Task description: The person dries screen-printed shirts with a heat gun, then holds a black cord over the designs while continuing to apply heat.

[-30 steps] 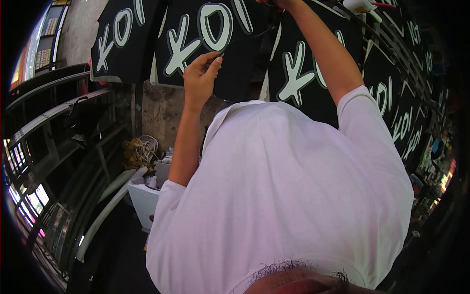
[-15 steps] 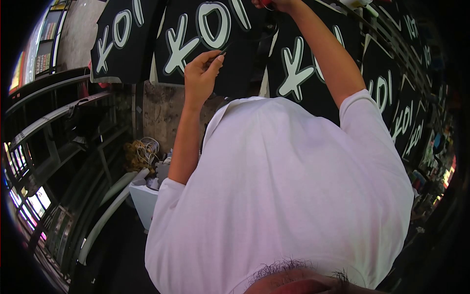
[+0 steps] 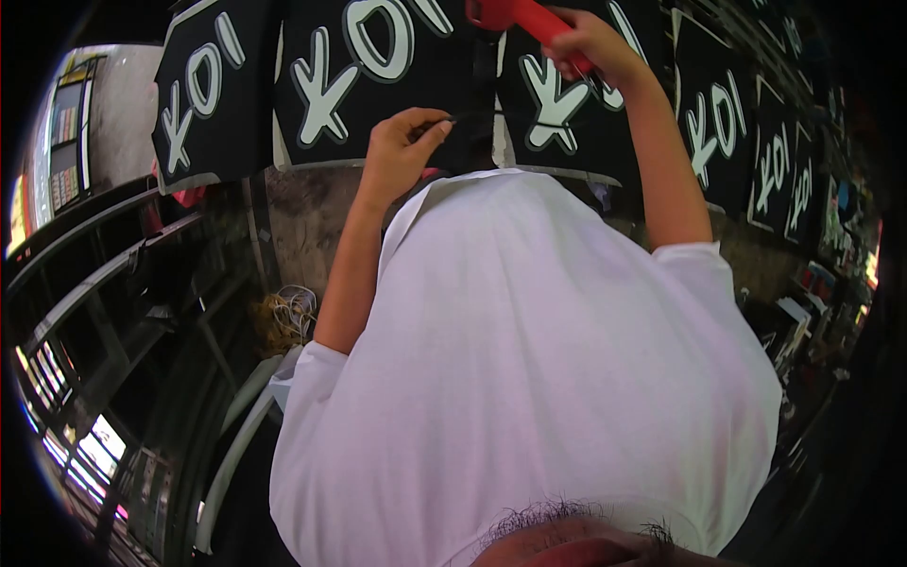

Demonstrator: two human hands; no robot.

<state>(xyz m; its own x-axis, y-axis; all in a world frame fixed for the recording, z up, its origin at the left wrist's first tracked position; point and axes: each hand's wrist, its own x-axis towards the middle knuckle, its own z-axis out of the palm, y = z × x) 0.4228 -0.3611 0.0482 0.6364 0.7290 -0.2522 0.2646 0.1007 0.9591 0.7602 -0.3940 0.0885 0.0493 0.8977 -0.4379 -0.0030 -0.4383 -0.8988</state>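
My left hand (image 3: 406, 154) is closed in a pinch over the lower edge of a black panel with white "KOI" lettering (image 3: 321, 94). Between its thumb and forefinger is the end of a thin dark wire (image 3: 501, 114), which stretches right toward the neighbouring KOI panel (image 3: 553, 99). My right hand (image 3: 601, 49) is wrapped around the handle of a red gun-shaped tool (image 3: 529, 21). The tool's rounded head points left, above the gap between these two panels, and is partly cut off by the top of the view.
More KOI panels stand in a row at left (image 3: 198, 94) and right (image 3: 715, 132). Metal framing (image 3: 104, 269) fills the left side. Below the panels lie a coil of pale cable (image 3: 298, 304), a white bin (image 3: 282, 389) and a curved pale tube (image 3: 231, 463).
My right hand has come down and nearer, bringing the red tool well into view. My left hand has shifted slightly right, still pinching. The panels sit a little left and their lower edges show more.
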